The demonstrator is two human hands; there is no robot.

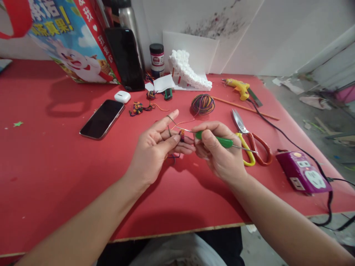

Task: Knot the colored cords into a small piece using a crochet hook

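My left hand (158,149) pinches a small multicolored crocheted piece (182,135) between thumb and fingers, with yarn looped over its raised index finger. My right hand (219,147) is closed around the green handle of a crochet hook (226,142). The hook's metal tip points left and meets the yarn just above the piece. From there a thin strand runs up to a multicolored yarn ball (203,104) on the red table (69,177). Loose yarn ends hang beneath my left hand.
Scissors (251,142) lie right of my right hand, near a purple power socket (305,171) and black cable. Behind are a glue gun (238,88), an orange stick (246,108) and a white model (188,72). A phone (102,119) and earbud case (122,96) lie left.
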